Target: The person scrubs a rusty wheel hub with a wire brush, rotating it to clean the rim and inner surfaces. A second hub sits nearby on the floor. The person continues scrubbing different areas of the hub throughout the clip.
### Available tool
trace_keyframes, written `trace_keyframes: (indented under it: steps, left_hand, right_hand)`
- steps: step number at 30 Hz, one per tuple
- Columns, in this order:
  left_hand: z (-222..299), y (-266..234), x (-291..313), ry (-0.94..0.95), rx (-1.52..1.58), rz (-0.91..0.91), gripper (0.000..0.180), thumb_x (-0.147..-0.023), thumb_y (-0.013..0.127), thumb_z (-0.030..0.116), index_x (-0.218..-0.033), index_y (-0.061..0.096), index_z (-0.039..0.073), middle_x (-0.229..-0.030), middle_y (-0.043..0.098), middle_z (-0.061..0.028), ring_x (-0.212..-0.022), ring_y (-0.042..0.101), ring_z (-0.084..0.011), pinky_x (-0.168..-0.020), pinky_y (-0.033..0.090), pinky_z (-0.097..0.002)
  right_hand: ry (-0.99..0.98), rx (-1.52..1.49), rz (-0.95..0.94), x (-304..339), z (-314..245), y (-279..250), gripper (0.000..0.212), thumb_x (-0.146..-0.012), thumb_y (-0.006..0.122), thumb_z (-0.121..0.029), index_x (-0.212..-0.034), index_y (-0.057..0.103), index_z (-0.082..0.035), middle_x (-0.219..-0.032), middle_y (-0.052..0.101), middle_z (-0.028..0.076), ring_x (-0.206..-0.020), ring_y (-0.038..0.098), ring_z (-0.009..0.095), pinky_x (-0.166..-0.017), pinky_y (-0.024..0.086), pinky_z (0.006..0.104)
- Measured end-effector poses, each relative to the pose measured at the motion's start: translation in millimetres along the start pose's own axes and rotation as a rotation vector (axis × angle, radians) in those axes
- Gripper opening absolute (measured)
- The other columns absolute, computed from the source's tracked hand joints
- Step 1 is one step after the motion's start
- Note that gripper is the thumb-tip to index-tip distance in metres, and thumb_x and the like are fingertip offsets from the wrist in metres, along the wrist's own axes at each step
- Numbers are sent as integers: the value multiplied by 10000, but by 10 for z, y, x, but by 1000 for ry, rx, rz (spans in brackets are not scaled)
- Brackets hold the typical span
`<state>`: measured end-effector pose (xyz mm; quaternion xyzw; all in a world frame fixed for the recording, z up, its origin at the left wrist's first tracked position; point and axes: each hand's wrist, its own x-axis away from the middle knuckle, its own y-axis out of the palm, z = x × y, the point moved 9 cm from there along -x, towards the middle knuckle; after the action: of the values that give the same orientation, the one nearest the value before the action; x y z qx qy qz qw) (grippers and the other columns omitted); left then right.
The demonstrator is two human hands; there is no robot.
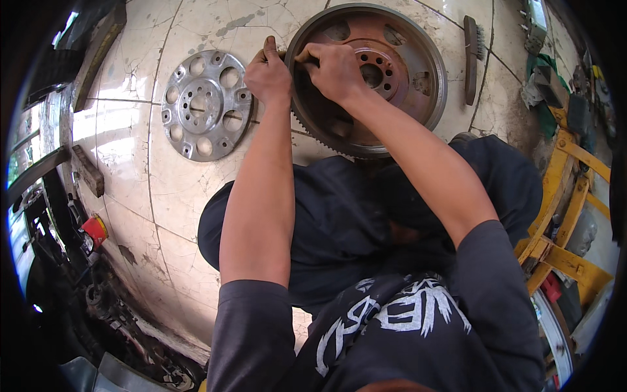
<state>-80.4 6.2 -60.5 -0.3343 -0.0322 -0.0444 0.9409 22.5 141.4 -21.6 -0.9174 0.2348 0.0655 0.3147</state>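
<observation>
A large rusty-brown flywheel with a toothed rim lies on the tiled floor in front of my knees. My left hand is closed at the flywheel's left edge, its thumb pointing up. Whatever its curled fingers may hold is hidden. Over the flywheel's left part, my right hand is closed too, thumb and forefinger bent together near the rim. I cannot make out anything between them. To the left, partly behind my left hand, a thinner silver metal disc with round holes lies flat.
A wire brush with a wooden back lies right of the flywheel. Farther right is a yellow metal frame among tools and scraps. Wooden blocks, a red-and-yellow container and dark machine parts line the left side.
</observation>
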Motion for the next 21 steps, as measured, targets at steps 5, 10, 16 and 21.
trace_keyframes:
  steps: [5,10,16,21]
  left_hand:
    - [45,-36,-26,100,-22,59,567,-1075,563,504,-889,798,22,-797,750,-201,-764,709,-409,-736,526,-497]
    - [40,3,-29,123,18,55,533,-1084,552,460,-876,797,35,-809,755,-196,-776,710,-410,-749,526,-494]
    - [33,-7,-30,91,14,58,534,-1078,557,464,-867,800,37,-809,756,-192,-782,713,-403,-752,524,-486]
    - [-15,-19,-32,56,-5,73,530,-1076,557,459,-871,807,39,-799,754,-193,-780,717,-397,-757,528,-488]
  right_hand:
    - [-84,86,-220,241,-132,155,214,-781,705,-9,-985,759,-41,-947,770,170,-927,749,367,-824,593,436]
    - [2,-39,-24,18,-34,13,188,-778,731,-58,-957,788,-51,-878,760,190,-850,750,365,-796,593,449]
    - [-3,44,-100,-65,-15,17,181,-784,737,-63,-956,792,-60,-922,774,174,-897,752,366,-831,595,445]
    - [-88,70,-215,310,-164,80,174,-782,743,-56,-950,790,-67,-925,777,169,-885,756,362,-823,600,439]
